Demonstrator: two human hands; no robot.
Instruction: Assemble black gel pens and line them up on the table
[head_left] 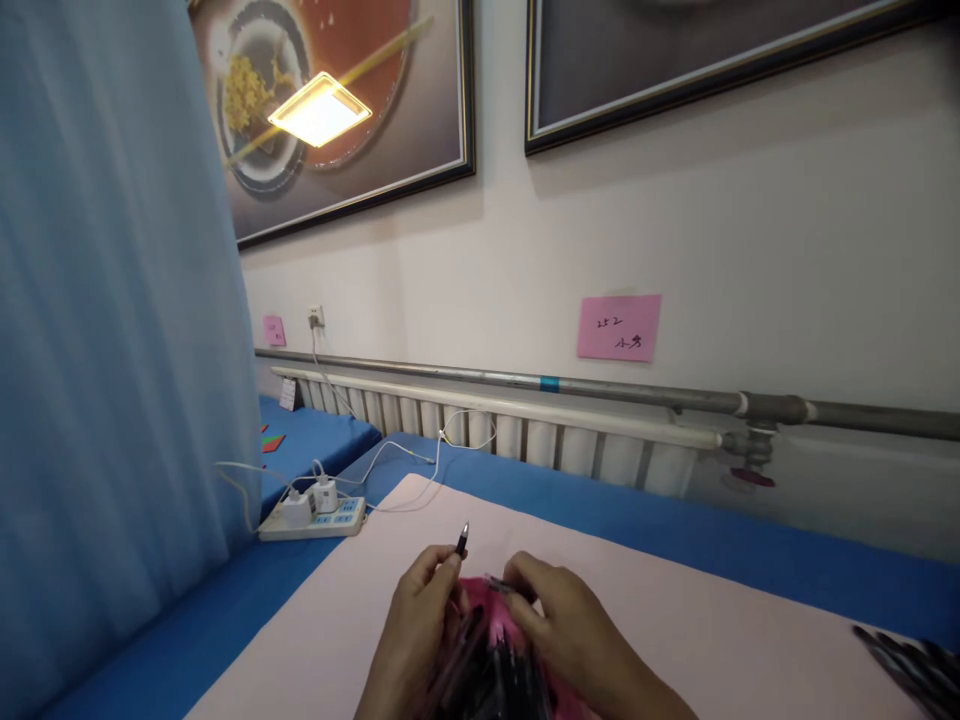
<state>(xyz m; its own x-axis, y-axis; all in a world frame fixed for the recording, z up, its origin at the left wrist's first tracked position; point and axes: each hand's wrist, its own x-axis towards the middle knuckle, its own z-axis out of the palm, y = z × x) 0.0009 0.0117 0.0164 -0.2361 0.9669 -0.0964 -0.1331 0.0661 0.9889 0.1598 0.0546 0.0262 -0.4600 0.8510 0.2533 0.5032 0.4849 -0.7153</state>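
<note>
My left hand (pixel 421 618) pinches a black pen (pixel 462 540) between thumb and fingers, its silver tip pointing up and away from me. Just right of it, my right hand (pixel 559 618) is closed at the edge of a pink bag (pixel 493 603). A dark, slim pen-like piece (pixel 500 584) shows at the fingertips of that hand. Several black pens (pixel 510 680) stick out of the pink bag between my wrists, blurred and cut off by the lower edge of the view.
Pale pink paper (pixel 645 590) covers part of the blue table (pixel 637 505). More black pens (pixel 911 665) lie at the far right. A white power strip (pixel 341 520) with chargers and cables sits at left, beside a blue curtain (pixel 120 330). Behind runs a radiator (pixel 510 435).
</note>
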